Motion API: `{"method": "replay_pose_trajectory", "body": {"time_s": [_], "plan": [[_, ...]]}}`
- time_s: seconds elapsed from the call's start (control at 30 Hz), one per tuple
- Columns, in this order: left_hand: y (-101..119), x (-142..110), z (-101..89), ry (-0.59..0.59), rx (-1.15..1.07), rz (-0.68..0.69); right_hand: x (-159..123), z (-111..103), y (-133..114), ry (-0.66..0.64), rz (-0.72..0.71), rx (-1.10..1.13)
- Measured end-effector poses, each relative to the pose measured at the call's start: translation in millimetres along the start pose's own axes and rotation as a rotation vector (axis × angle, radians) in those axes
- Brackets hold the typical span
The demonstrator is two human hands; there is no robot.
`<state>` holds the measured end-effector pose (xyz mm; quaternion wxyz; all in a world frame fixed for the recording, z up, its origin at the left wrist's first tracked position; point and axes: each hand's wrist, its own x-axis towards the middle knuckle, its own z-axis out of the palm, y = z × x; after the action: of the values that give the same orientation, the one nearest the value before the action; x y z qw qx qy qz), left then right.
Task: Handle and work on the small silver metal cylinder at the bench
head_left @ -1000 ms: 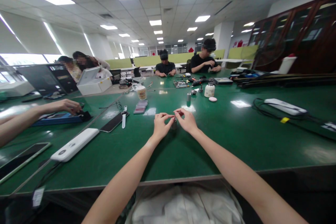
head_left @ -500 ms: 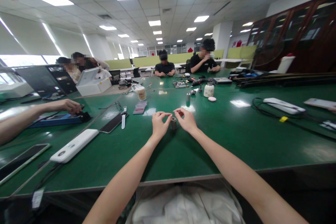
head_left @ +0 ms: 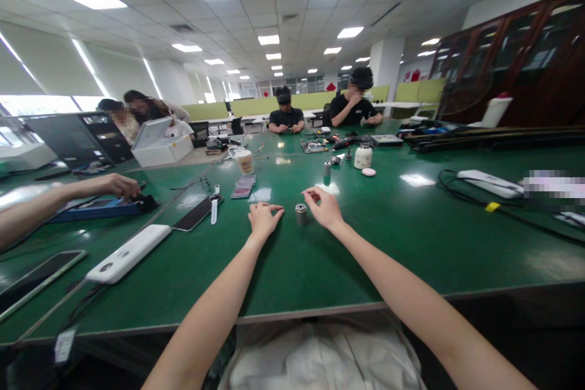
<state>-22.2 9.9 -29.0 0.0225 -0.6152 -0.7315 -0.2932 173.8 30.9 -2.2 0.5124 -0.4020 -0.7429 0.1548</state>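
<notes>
A small grey metal cylinder (head_left: 300,215) with a round fitting on its top stands upright on the green table (head_left: 365,262), between my two hands. My left hand (head_left: 265,218) rests on the table to its left, apart from it, fingers stretched out and empty. Just right of the cylinder is my right hand (head_left: 325,208), thumb and fingertips closed in a pinch by its upper edge. Whatever may be in that pinch is too small to make out. Farther back, a second, slimmer metal cylinder (head_left: 327,169) stands upright.
To the left lie a phone (head_left: 194,213), a white-strapped watch (head_left: 214,207) and a white power bank (head_left: 130,253). A paper cup (head_left: 245,163) and white jar (head_left: 363,156) stand farther back. Another person's hand (head_left: 116,186) is at far left. Cables (head_left: 461,192) lie at right.
My left hand has moved left, away from the top of the cylinder, and its fingers have spread. My right hand has stayed almost in place. The cylinder still stands.
</notes>
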Motion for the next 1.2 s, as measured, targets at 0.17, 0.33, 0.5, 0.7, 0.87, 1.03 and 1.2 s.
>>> {"method": "replay_pose_trajectory", "body": {"time_s": [0.17, 0.33, 0.5, 0.7, 0.87, 1.03, 1.2], "plan": [[2.2, 0.7, 1.6, 0.081, -0.064, 0.056, -0.8, -0.2, 0.9, -0.013, 0.003, 0.0], [20.2, -4.9, -1.0, 0.269, -0.256, 0.269, -0.9, -0.5, 0.4, -0.018, 0.004, -0.003], [37.7, -12.7, -1.4, 0.241, -0.309, 0.386, -0.5, 0.8, 0.6, -0.031, -0.005, -0.003], [38.4, -12.3, 0.9, 0.243, -0.321, 0.398, -0.9, 1.6, 2.0, -0.022, -0.006, -0.001], [39.9, -11.5, 2.5, 0.234, -0.316, 0.41, -0.8, 2.0, 3.0, -0.025, -0.006, 0.002], [41.0, -13.5, 3.2, 0.233, -0.306, 0.408, 0.5, 2.7, 5.1, -0.022, 0.014, 0.008], [40.9, -15.6, -2.5, 0.348, -0.322, 0.324, -0.1, 1.9, 3.8, -0.056, -0.005, 0.053]]}}
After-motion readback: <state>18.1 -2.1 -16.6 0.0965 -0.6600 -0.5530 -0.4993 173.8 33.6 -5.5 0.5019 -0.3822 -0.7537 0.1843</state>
